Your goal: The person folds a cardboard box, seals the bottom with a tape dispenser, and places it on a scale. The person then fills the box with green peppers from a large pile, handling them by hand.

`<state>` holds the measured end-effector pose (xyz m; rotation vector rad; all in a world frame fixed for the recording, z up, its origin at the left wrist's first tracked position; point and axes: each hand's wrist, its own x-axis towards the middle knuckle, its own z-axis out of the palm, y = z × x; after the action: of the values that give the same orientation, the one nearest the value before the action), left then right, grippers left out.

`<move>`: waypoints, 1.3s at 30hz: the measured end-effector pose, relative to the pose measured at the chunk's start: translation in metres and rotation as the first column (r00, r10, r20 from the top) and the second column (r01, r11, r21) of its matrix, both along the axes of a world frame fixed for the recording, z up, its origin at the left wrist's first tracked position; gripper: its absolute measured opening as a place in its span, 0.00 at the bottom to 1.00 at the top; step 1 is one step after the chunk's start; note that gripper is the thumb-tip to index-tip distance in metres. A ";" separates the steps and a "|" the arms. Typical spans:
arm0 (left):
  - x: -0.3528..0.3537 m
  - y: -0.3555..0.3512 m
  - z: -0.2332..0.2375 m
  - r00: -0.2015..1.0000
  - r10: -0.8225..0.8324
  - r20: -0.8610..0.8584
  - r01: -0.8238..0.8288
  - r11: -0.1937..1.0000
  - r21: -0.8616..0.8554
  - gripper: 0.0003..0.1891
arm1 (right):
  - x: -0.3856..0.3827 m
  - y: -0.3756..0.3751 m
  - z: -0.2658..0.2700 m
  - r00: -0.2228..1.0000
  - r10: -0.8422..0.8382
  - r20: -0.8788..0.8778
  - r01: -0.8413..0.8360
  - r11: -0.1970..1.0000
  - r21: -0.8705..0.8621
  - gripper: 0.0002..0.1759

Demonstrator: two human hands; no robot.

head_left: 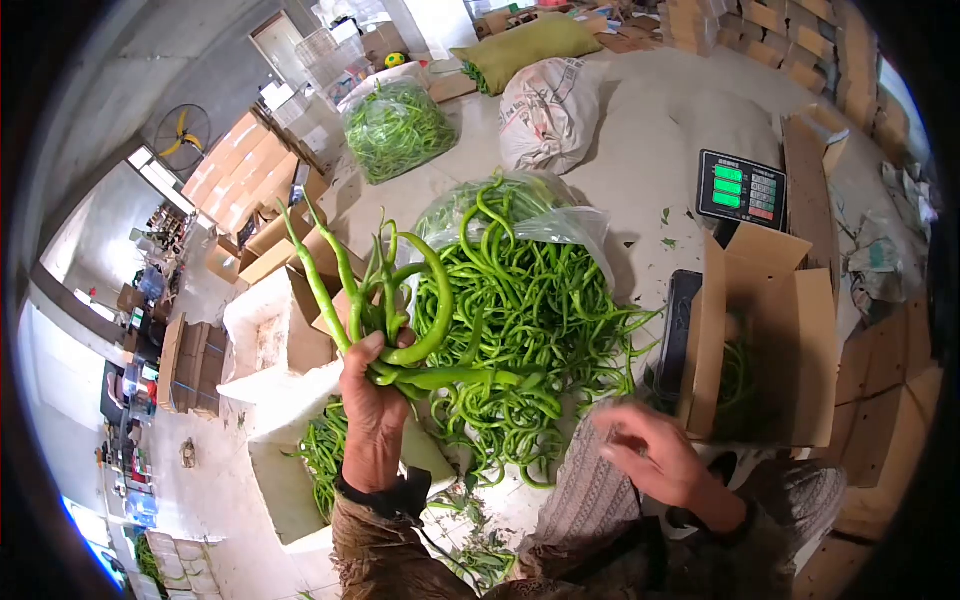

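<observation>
My left hand (375, 405) is closed around a bunch of long green chili peppers (425, 350), some straight and some curled, raised above the floor. Behind them a big pile of green chili peppers (530, 330) spills from a clear plastic bag (585, 228). My right hand (655, 455) hovers above my knee at the pile's near right edge. Its fingers are loosely bent, thumb apart, slightly blurred at the tips, with nothing seen in them. Left of my left forearm, a white foam box (268, 470) holds more peppers (325, 450).
At right, an open cardboard box (815, 350) with some peppers inside stands by a scale display (740, 188) with green digits. Farther back are a full clear bag of peppers (398, 130), a white sack (550, 115) and a green sack (535, 50). Leaf scraps (480, 545) litter the floor.
</observation>
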<state>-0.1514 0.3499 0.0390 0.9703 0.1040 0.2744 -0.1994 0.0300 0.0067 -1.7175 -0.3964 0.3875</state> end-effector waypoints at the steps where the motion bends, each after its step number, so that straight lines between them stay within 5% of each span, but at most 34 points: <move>1: -0.002 0.000 -0.007 0.999 0.013 -0.036 -0.012 0.999 0.033 0.26 | 0.008 0.018 0.008 0.999 -0.046 0.002 0.046 0.998 0.030 0.18; 4: -0.011 -0.018 -0.009 0.996 -0.007 -0.089 -0.002 0.995 -0.103 0.31 | 0.026 0.063 0.015 0.928 -0.106 0.357 0.087 0.994 0.069 0.21; 7: -0.023 -0.029 -0.018 0.981 -0.006 -0.196 -0.008 0.997 -0.073 0.30 | 0.032 0.085 0.007 0.696 0.038 0.717 0.168 0.962 -0.214 0.19; 11: -0.035 -0.032 -0.040 0.987 -0.131 -0.091 0.110 0.972 -0.210 0.33 | 0.043 0.099 -0.013 0.743 0.338 0.577 -0.062 0.894 -0.443 0.09; 13: -0.035 -0.023 -0.055 0.985 -0.165 -0.050 0.140 0.936 -0.322 0.33 | 0.046 0.092 -0.011 0.897 0.381 0.225 -0.284 0.886 -0.367 0.09; 15: -0.034 -0.018 -0.066 0.976 -0.211 -0.050 0.172 0.894 -0.414 0.32 | 0.053 0.084 0.011 0.888 0.413 -0.200 -0.458 0.831 -0.315 0.12; 18: -0.030 -0.009 -0.088 0.950 -0.311 0.037 0.300 0.866 -0.400 0.33 | 0.053 0.072 -0.010 0.866 0.406 -0.293 -0.302 0.890 0.341 0.14; 19: -0.031 -0.012 -0.091 0.971 -0.227 -0.080 0.181 0.908 -0.379 0.33 | 0.056 0.069 -0.011 0.881 0.362 -0.306 -0.271 0.914 0.302 0.16; 23: -0.033 -0.006 -0.113 0.967 -0.230 -0.111 0.160 0.883 -0.441 0.32 | 0.072 0.061 -0.028 0.951 0.301 -0.072 -0.308 0.942 -0.135 0.20; 27: -0.043 -0.007 -0.130 0.963 -0.197 -0.187 0.112 0.915 -0.388 0.32 | 0.067 0.063 -0.025 0.905 0.182 -0.385 -0.114 0.974 0.194 0.20; 34: -0.056 -0.006 -0.166 0.962 -0.173 -0.209 0.062 0.891 -0.449 0.30 | 0.069 0.062 -0.003 1.000 0.013 -0.012 -0.012 0.996 0.086 0.19; 39: -0.068 -0.008 -0.175 0.954 -0.152 -0.259 0.020 0.892 -0.451 0.30 | 0.081 0.087 0.009 0.989 -0.072 0.131 0.101 0.969 -0.226 0.17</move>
<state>-0.2190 0.3416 -0.1357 0.5485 0.3751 0.0175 -0.1182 0.1166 0.0159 -1.9870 -0.3739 0.2742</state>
